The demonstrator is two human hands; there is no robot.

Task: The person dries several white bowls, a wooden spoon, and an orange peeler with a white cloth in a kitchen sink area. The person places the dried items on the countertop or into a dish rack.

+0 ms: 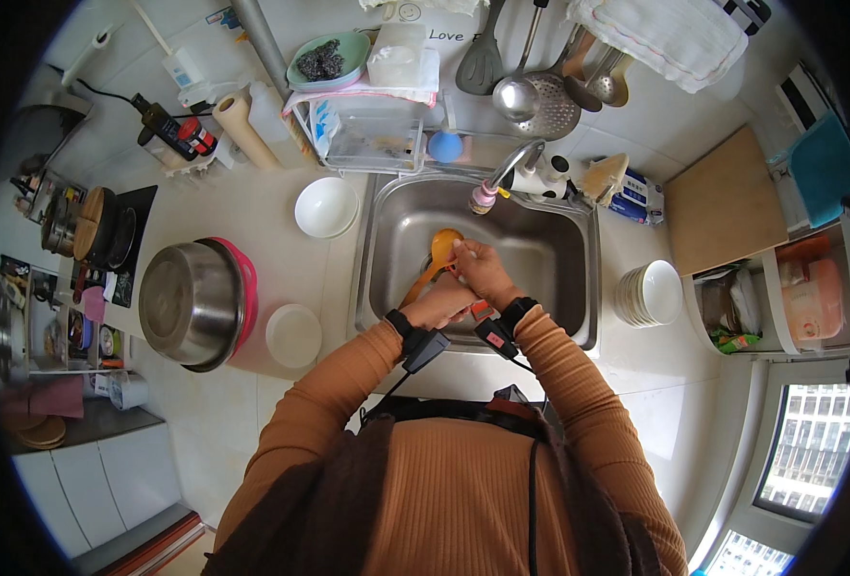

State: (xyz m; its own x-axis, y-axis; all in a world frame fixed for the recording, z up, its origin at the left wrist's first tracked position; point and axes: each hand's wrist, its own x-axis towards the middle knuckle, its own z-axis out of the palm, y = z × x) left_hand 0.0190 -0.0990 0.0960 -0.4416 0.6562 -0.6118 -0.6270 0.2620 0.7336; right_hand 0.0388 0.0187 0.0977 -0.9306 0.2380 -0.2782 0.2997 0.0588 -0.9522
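Both my hands are over the stainless steel sink. An orange ladle is between them, its bowl upward and its handle slanting down to the left. My right hand pinches the ladle near its bowl. Lower left of it, my left hand is curled under my right wrist, close to the handle; its fingers are partly hidden, so its hold is unclear. The curved faucet with a pink end piece hangs above the back of the sink.
White bowls stand left of the sink, and a stack of white bowls stands right. A steel basin rests over a pink one at the left, beside a round white container. Cooking utensils hang on the back wall.
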